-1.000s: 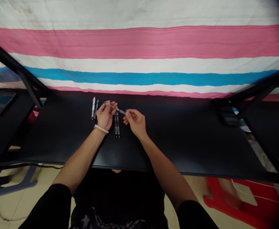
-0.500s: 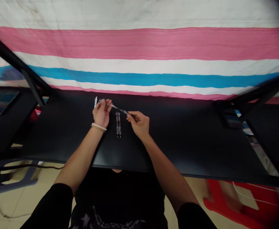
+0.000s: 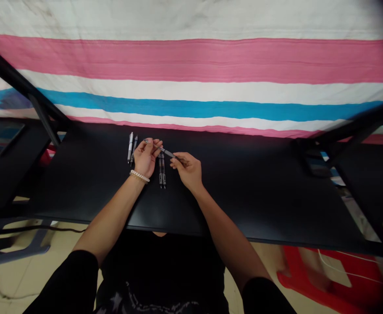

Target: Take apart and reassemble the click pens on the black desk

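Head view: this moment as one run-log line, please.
Left hand: holds pen; right hand: holds same pen; black table: two pens side by side between hands, white pen leftmost

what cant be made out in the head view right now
All in the head view:
Held pen: one end, hidden by the right hand.
Paired pens: upper ends, partly behind the left hand or held pen; any lettering, too small.
Red stool: blurred, partly hidden by the table.

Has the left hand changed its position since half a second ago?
Yes: the left hand has moved to the right, away from the white pen, whose lower part it no longer covers.
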Demonstrator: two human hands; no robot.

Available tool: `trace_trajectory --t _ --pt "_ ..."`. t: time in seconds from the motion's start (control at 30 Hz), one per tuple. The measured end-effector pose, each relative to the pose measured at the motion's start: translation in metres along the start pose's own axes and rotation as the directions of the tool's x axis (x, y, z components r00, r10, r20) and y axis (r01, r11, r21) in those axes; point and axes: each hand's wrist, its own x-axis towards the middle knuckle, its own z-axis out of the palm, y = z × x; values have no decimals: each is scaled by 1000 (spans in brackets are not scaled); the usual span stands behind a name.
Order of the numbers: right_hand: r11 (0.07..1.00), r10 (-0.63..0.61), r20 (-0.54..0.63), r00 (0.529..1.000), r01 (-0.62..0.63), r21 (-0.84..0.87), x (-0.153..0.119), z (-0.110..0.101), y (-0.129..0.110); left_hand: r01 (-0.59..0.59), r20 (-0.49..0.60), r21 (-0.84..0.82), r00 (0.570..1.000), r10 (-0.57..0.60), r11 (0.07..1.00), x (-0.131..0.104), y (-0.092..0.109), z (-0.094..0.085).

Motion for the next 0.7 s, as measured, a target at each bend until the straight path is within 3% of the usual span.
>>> trace_trajectory --t 0.17,0.33,0.5,0.7 --pt "998 54 5 999 -54 40 -1 -1 -6 7 5 -8 1000 -7 1000 -2 1 2" --pt "997 62 -20 998 -62 -44 -4 -1 -9 11 1 -13 1000 -11 1000 -3 2 4" --pt "977 208 132 969 -212 19 -3 1 -5 49 19 -11 999 -49 999 -3 6 4" --pt "996 57 57 997 -61 71 0 1 -5 184 78 -162 982 -174 969 0 24 7"
